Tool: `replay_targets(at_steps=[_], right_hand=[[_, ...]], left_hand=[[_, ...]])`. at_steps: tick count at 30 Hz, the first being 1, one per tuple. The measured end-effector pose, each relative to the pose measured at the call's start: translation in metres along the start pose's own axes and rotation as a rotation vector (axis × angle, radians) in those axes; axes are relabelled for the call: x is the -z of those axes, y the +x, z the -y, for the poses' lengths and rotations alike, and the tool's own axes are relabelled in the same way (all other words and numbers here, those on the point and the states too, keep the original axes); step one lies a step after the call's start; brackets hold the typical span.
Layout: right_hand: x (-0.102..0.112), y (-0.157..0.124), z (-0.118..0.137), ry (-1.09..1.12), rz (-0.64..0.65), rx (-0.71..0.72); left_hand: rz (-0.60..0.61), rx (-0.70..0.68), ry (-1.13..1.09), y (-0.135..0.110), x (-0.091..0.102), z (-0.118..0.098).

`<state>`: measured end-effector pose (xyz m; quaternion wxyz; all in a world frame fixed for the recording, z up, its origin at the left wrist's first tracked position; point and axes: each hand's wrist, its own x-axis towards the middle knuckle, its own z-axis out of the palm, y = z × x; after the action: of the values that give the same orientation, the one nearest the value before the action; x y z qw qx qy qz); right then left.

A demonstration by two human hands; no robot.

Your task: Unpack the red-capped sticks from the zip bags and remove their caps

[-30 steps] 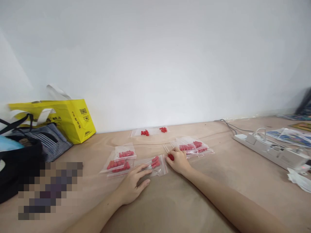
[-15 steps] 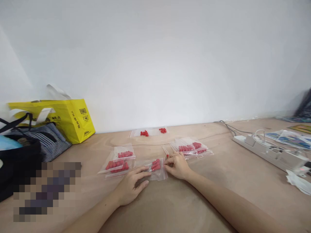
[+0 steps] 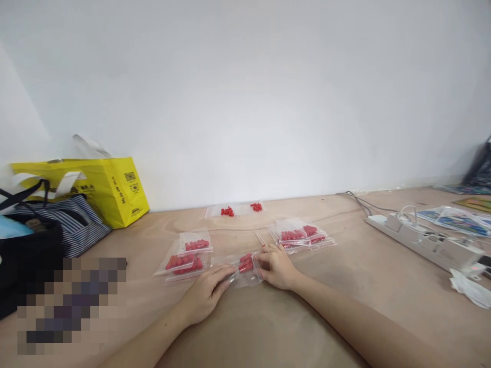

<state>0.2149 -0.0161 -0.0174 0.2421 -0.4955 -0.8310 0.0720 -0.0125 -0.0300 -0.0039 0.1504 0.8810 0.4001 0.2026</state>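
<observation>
A clear zip bag (image 3: 245,279) with several small red pieces (image 3: 246,262) inside lies between my two hands at the front middle of the table. My left hand (image 3: 209,289) pinches the bag's left side between thumb and fingers. At the opposite, red-lined edge, my right hand (image 3: 278,266) has its fingers closed on the bag. Just beyond the right fingertips lie thin pale sticks with red ends, perhaps tweezers (image 3: 260,238). Filled zip bags (image 3: 184,258) are stacked to the left, and another pile of filled bags (image 3: 301,234) lies to the right.
Near the wall, two clusters of red pieces (image 3: 227,211) rest on a flat clear bag (image 3: 242,209). A yellow bag (image 3: 128,191) and a striped bag (image 3: 82,222) stand at left. A power strip (image 3: 422,240) with cables, white tissue (image 3: 470,288) and printed sheets (image 3: 456,219) occupy the right.
My left thumb and fingers have drawn together on the bag's left side. My right fingers have also closed on its edge, and the bag now looks crumpled.
</observation>
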Motion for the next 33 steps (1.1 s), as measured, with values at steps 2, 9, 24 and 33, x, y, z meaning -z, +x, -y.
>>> replay_targets(at_steps=[2,9,24,33], right_hand=[[0.0003,-0.0002,0.0001,0.02,0.001,0.005],[0.0019,-0.0011,0.0,0.157,-0.042,-0.034],[0.0019,0.0,-0.0005,0.131,-0.016,-0.044],[-0.0003,0.0008,0.0016,0.102,-0.05,-0.011]], left_hand=[[0.006,0.001,0.005,0.0004,0.0006,-0.0021],[0.006,0.001,0.023,0.0008,-0.0002,-0.0014],[0.013,0.01,0.056,-0.0005,-0.0002,-0.0009],[0.062,0.028,0.052,-0.0003,0.001,-0.0028]])
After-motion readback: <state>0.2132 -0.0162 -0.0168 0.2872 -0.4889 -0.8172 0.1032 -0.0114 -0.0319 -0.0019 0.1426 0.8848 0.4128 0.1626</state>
